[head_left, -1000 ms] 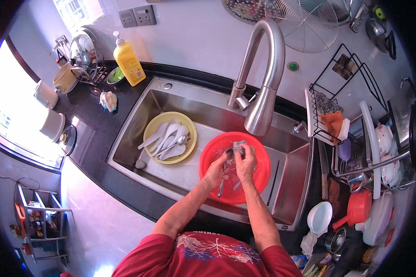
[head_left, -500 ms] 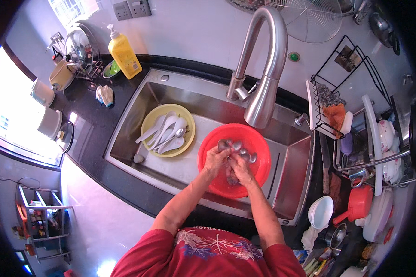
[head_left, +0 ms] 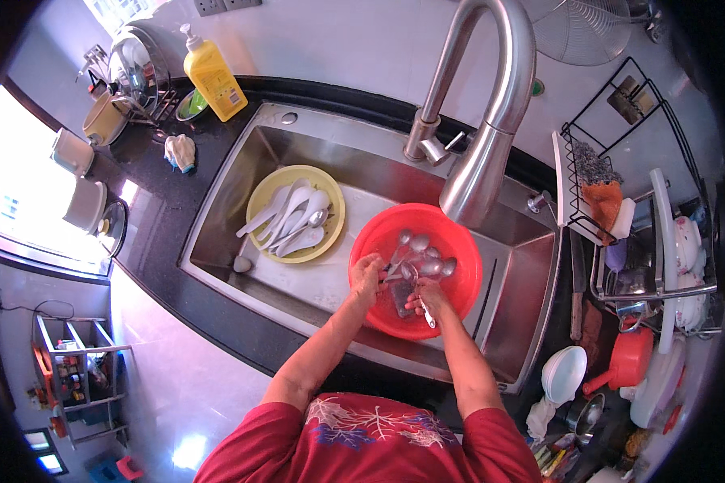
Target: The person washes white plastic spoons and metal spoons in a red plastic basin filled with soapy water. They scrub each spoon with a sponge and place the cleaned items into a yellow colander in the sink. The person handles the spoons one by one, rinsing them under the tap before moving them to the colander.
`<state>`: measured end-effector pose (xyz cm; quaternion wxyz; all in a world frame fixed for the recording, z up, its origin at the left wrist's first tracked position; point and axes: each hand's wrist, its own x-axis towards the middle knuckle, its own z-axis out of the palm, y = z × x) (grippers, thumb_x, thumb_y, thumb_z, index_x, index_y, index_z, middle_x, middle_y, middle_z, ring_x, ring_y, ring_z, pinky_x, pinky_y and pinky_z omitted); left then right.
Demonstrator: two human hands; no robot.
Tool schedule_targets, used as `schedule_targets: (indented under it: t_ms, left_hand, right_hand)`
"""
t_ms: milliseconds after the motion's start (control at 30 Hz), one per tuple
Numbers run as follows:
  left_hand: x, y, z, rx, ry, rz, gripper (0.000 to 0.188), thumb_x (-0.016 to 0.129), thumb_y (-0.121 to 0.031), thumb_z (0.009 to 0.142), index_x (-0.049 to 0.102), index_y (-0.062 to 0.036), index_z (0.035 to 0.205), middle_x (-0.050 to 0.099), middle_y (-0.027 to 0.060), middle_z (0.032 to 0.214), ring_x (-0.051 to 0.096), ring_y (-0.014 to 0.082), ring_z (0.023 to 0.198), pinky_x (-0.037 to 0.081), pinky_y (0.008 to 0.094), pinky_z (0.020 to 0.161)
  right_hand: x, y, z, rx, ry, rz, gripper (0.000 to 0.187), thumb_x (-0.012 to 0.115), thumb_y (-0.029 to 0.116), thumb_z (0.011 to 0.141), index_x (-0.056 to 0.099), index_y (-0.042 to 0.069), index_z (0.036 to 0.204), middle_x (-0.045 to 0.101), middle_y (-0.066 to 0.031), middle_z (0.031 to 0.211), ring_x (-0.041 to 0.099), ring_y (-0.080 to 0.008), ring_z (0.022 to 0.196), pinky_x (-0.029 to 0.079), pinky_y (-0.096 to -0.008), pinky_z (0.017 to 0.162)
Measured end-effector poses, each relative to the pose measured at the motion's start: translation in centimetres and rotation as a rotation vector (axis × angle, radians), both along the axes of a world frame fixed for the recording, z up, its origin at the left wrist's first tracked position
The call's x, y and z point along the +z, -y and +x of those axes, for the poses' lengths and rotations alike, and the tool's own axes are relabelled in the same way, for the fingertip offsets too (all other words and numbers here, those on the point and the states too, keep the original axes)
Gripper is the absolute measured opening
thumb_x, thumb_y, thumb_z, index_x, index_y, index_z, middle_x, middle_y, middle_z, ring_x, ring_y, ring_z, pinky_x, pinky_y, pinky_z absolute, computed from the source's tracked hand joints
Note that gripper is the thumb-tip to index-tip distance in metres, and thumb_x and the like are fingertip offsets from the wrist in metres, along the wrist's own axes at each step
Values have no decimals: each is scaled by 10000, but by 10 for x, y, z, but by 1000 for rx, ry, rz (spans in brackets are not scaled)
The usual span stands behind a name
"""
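Observation:
A red basin (head_left: pixel 469 241) stands in the right part of the sink, with several metal spoons (head_left: pixel 432 264) in it, seemingly in water. Over its near side, my right hand (head_left: pixel 429 298) is closed around a spoon (head_left: pixel 428 316), whose pale handle end sticks out below the fingers. At the basin's left rim is my left hand (head_left: pixel 367 276), fingers apart beside the spoons; no held item shows in it. A dark, flat piece (head_left: pixel 401 299) lies between the hands, its kind unclear. To the left, a yellow bowl (head_left: pixel 336 229) holds several white spoons (head_left: pixel 292 216) and a metal one.
The steel sink (head_left: pixel 217 211) has a tall faucet (head_left: pixel 491 161) arching over the basin's far side. A yellow pump bottle (head_left: pixel 215 80) and a crumpled cloth (head_left: pixel 180 153) sit on the left counter. At right are a wire rack (head_left: pixel 592 173), stacked white bowls (head_left: pixel 564 372) and a red dipper (head_left: pixel 630 358).
My hands have drawn apart: the left shifted toward the basin's left rim, the right a little nearer me. The spoon's handle now shows in my right hand. The whole view has shifted slightly.

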<state>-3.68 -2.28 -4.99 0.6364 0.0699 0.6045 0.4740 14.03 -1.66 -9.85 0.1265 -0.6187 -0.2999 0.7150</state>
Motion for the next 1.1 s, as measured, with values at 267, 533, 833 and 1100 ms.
schedule_targets:
  t_ms: [267, 533, 833, 1100]
  left_hand:
    - [-1, -3, 6, -188, -17, 402, 308, 550, -200, 815, 506, -73, 1092, 573, 32, 892, 540, 124, 746, 450, 273, 533]
    - [119, -16, 14, -336, -214, 643, 244, 489, -200, 866, 595, 7, 939, 611, 27, 771, 529, 58, 661, 452, 208, 565]
    - [123, -41, -7, -68, -182, 711, 213, 490, -217, 862, 579, -24, 870, 571, 27, 695, 521, 104, 628, 434, 222, 585]
    - [92, -35, -28, 75, -1, 531, 275, 480, -327, 865, 534, -94, 1002, 378, -61, 634, 305, 31, 493, 288, 183, 414]
  right_hand:
    - [36, -5, -26, -57, -496, 104, 83, 483, 187, 851, 488, 104, 843, 465, -25, 552, 325, -72, 355, 236, -206, 332]
    - [101, -6, -53, -155, -810, 376, 250, 428, 283, 893, 497, 81, 762, 397, 37, 551, 352, -49, 450, 276, -199, 411]
    - [131, 29, -31, 175, -585, 380, 290, 401, 305, 900, 471, 50, 781, 412, 8, 551, 367, -66, 448, 288, -201, 408]
    - [43, 6, -3, 824, 504, 1124, 279, 568, 249, 761, 520, 85, 982, 475, -153, 996, 498, -270, 878, 445, -361, 703]
